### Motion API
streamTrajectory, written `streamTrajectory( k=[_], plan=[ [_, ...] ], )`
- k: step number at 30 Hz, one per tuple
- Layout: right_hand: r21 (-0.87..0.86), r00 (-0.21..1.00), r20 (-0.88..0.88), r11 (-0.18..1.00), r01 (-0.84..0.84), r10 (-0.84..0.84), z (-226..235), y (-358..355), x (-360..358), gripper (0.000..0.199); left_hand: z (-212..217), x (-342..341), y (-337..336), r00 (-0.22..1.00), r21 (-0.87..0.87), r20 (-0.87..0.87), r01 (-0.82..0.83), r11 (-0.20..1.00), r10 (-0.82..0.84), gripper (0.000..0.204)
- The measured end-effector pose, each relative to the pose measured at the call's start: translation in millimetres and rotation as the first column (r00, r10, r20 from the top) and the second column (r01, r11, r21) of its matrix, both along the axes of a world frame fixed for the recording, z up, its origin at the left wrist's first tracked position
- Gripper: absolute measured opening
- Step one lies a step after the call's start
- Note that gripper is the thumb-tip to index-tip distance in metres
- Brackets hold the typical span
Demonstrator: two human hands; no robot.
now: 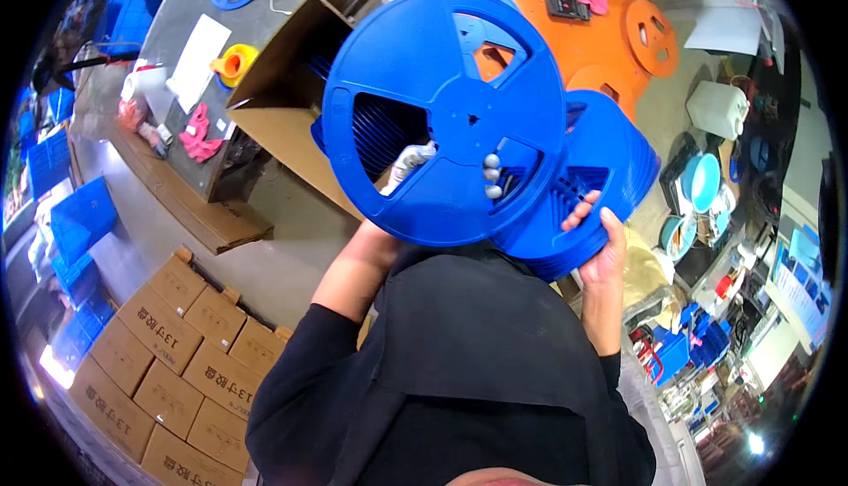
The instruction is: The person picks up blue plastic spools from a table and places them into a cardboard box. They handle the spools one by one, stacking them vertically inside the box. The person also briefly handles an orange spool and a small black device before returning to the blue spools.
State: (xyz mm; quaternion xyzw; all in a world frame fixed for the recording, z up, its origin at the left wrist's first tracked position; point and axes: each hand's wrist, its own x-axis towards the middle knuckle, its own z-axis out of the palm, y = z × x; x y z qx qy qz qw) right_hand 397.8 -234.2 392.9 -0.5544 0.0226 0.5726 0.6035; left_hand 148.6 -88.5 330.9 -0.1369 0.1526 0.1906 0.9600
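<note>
A large blue plastic reel [402,53] with cut-out windows is tilted up in front of me. My left hand [408,168] is closed on it near the hub. White-covered digits show in its left window, and white fingertips show in its lower right window; the rest of that hand is hidden. My right hand [604,252] is closed on the near right edge of a stack of blue reels [609,150]. Its thumb is at the rim and its fingertips show at a window. More stacked blue reels show through the front reel's left window.
An open cardboard box [300,146] stands behind the reel, left of an orange round table [530,0] with orange reels [651,37]. The grey workbench [177,44] at left carries a yellow tape roll [234,64]. Stacked cartons [168,371] stand at lower left, a white jug [718,110] at right.
</note>
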Motion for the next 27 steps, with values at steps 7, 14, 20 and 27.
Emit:
streamTrajectory(
  k=[7, 14, 20, 27],
  plan=[
    [0.027, 0.996, 0.012, 0.996, 0.086, -0.086, 3.0, -20.8, 5.8, 0.036, -1.3, 10.0, -9.7, 0.981, -0.099, 0.181, -0.056, 0.994, 0.073, 0.082],
    [0.031, 0.982, 0.053, 0.983, 0.181, -0.183, 0.5, -31.2, 6.0, 0.039, -8.4, 26.5, 3.1, 0.968, -0.104, 0.227, -0.085, 0.991, 0.107, 0.082],
    [0.046, 0.979, 0.046, 0.980, 0.194, -0.197, -0.4, -34.4, 4.5, 0.038, -12.3, 35.3, 31.5, 0.909, -0.167, 0.371, -0.137, 0.976, 0.191, 0.075],
    [0.011, 0.982, 0.083, 0.986, 0.167, -0.168, -0.9, -26.5, 5.4, 0.038, -17.9, 30.9, 39.2, 0.868, -0.053, 0.425, -0.260, 0.964, 0.258, 0.071]
  ],
)
